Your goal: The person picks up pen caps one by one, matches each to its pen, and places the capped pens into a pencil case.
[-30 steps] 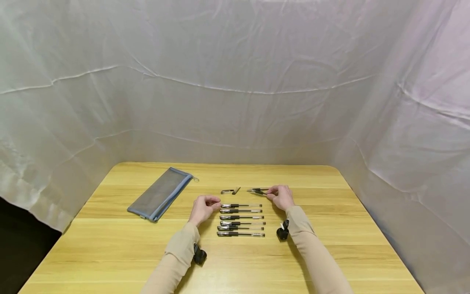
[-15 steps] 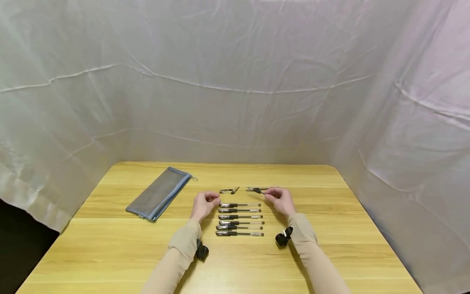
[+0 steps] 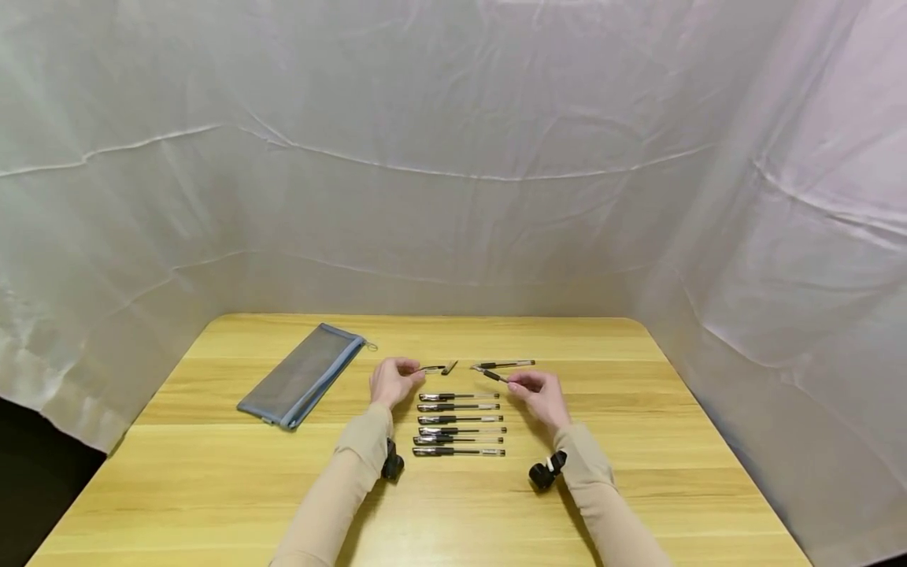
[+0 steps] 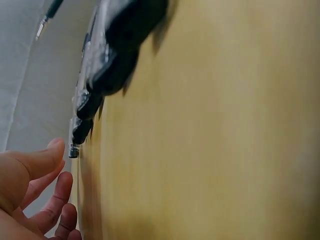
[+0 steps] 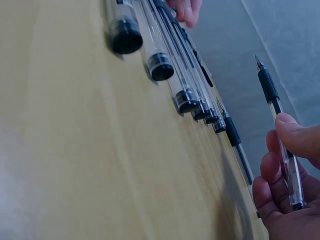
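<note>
My right hand [image 3: 542, 395] pinches an uncapped black gel pen [image 5: 280, 115] between thumb and fingers, its tip pointing up in the right wrist view. A second uncapped gel pen [image 3: 506, 364] lies on the table just beyond that hand. My left hand [image 3: 392, 383] has its fingertips right at a loose clear-and-black pen cap [image 3: 434, 370], with thumb and fingers slightly apart in the left wrist view. Another loose cap [image 3: 449, 367] lies slanted beside it. Between the hands, several capped gel pens [image 3: 459, 419] lie in a row, caps to the left.
A blue-edged mesh zip pouch [image 3: 305, 374] lies at the left of the wooden table [image 3: 638, 504]. Pale curtain [image 3: 453, 213] hangs behind and along both sides.
My right hand has drawn one uncapped pen toward me and away from the other, which stays on the table. My left hand has moved slightly forward to the loose caps.
</note>
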A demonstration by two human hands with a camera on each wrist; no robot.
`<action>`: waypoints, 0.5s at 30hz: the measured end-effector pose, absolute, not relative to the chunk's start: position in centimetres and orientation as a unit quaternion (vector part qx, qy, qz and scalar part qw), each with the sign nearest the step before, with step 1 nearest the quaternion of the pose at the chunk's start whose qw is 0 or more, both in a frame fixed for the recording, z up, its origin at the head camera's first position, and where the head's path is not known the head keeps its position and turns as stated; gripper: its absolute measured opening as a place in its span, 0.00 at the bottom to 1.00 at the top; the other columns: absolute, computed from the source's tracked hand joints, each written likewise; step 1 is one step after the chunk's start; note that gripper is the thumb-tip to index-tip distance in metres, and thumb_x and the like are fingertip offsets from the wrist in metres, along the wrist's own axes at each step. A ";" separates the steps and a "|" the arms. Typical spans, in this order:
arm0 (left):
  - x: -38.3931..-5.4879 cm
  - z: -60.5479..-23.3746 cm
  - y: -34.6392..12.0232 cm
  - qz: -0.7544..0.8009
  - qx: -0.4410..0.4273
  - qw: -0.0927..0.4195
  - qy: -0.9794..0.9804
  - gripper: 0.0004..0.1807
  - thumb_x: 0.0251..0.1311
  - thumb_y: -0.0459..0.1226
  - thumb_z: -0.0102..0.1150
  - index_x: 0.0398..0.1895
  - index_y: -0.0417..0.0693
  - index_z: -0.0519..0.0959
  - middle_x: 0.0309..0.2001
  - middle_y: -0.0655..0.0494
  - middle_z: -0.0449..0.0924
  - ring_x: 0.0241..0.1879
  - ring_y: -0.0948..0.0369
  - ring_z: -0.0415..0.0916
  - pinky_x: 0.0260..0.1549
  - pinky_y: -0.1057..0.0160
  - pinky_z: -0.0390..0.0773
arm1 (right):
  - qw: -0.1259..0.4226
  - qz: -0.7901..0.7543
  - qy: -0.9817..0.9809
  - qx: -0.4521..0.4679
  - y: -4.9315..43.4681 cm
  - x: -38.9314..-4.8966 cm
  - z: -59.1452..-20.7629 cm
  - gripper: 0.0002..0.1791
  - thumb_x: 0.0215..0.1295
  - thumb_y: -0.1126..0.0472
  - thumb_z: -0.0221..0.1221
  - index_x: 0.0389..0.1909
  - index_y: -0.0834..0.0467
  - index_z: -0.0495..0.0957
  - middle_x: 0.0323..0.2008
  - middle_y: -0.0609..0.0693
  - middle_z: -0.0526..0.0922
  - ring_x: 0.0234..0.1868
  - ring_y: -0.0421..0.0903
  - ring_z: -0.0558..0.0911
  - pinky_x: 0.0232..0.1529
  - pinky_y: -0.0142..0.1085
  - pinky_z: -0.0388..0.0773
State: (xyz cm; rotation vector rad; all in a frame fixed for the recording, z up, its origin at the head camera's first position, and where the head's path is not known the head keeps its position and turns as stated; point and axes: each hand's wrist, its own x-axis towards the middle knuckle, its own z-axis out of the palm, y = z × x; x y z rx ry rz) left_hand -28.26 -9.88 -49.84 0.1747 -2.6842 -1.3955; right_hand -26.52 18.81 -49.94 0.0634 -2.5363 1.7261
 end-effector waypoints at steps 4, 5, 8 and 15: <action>-28.8 -49.9 -9.8 -0.449 0.065 0.040 -0.890 0.14 0.56 0.41 0.74 0.45 0.49 0.88 0.45 0.51 0.89 0.52 0.49 0.79 0.66 0.48 0.64 | 0.028 0.563 -0.826 0.011 18.8 -26.0 -50.0 0.10 0.64 0.68 0.65 0.46 0.66 0.85 0.42 0.59 0.87 0.37 0.37 0.80 0.41 0.25 0.77; -29.0 -49.9 -9.7 -0.444 0.066 0.038 -0.893 0.15 0.55 0.42 0.74 0.45 0.49 0.88 0.46 0.51 0.89 0.53 0.49 0.78 0.65 0.47 0.63 | 0.026 0.565 -0.825 0.008 18.8 -26.0 -50.0 0.11 0.64 0.68 0.65 0.46 0.66 0.85 0.42 0.59 0.87 0.37 0.37 0.80 0.41 0.25 0.77; -29.3 -50.0 -9.6 -0.436 0.070 0.032 -0.897 0.15 0.55 0.43 0.75 0.45 0.49 0.88 0.47 0.50 0.89 0.56 0.48 0.74 0.64 0.45 0.60 | 0.022 0.569 -0.822 0.005 18.8 -26.0 -50.0 0.11 0.65 0.68 0.65 0.47 0.66 0.84 0.43 0.59 0.87 0.38 0.37 0.80 0.42 0.25 0.77; -29.6 -50.0 -9.1 -0.436 0.075 0.027 -0.897 0.14 0.55 0.42 0.74 0.44 0.49 0.88 0.48 0.49 0.88 0.55 0.47 0.71 0.61 0.44 0.58 | 0.015 0.576 -0.818 0.005 19.0 -25.8 -49.9 0.12 0.63 0.69 0.65 0.47 0.66 0.84 0.43 0.58 0.87 0.37 0.37 0.80 0.42 0.24 0.77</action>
